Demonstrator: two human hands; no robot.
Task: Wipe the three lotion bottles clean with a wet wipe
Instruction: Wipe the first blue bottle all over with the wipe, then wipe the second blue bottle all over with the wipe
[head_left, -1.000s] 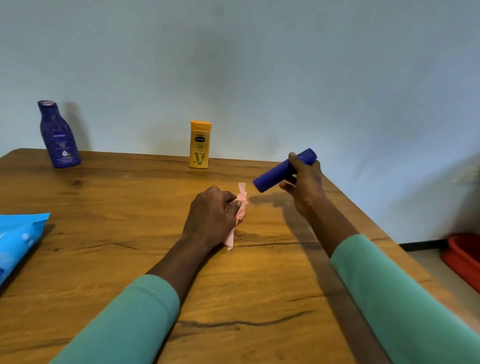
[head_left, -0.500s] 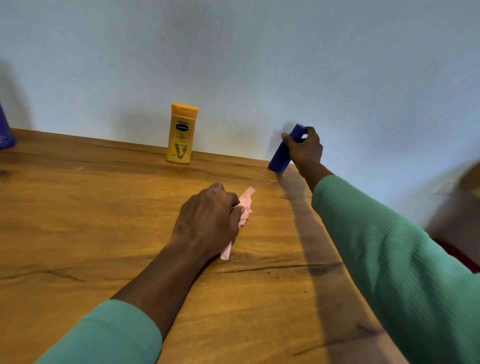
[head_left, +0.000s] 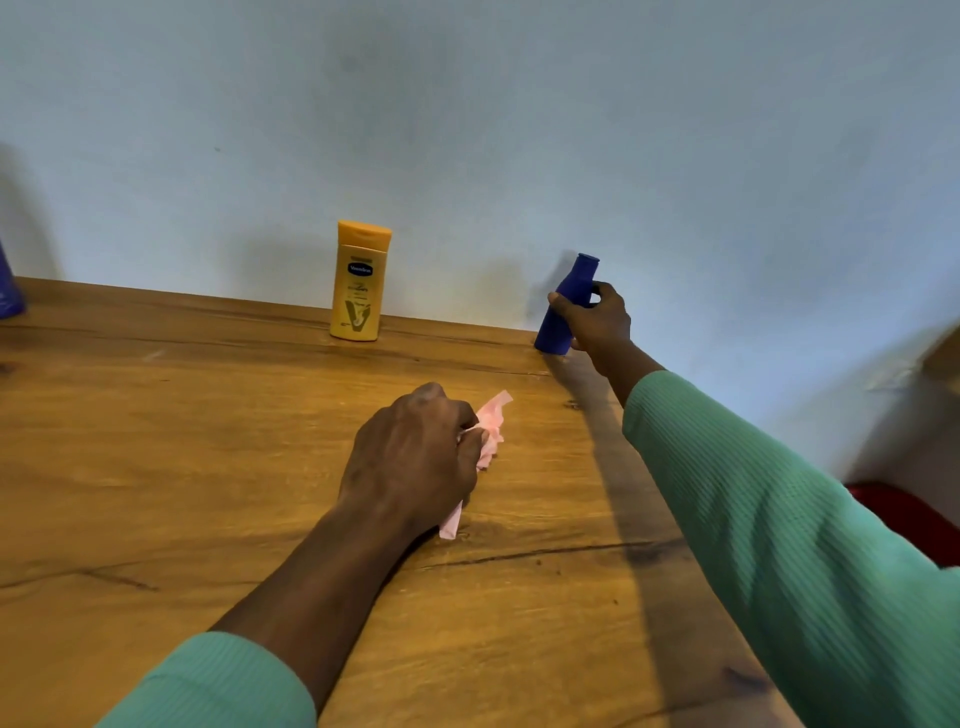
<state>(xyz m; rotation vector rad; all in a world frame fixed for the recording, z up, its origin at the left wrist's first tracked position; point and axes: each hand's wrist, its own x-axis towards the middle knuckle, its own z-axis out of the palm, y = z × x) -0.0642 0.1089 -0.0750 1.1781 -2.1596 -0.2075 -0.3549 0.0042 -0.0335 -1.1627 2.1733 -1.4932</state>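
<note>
Right hand (head_left: 597, 322): fingers curled round slim dark-blue plastic bottle (head_left: 563, 306), leaning slightly, base on wooden table (head_left: 182, 441), right of upright yellow plastic lotion bottle (head_left: 359, 283). Left hand (head_left: 415, 457): fist closed on crumpled pink wet wipe (head_left: 491, 431), nearer than yellow bottle. Second blue bottle (head_left: 8, 291) far left, cut off by frame edge.

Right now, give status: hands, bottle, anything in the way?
Right hand grips blue bottle at far edge of table. Left hand holds pink wipe. Yellow bottle stands apart.
</note>
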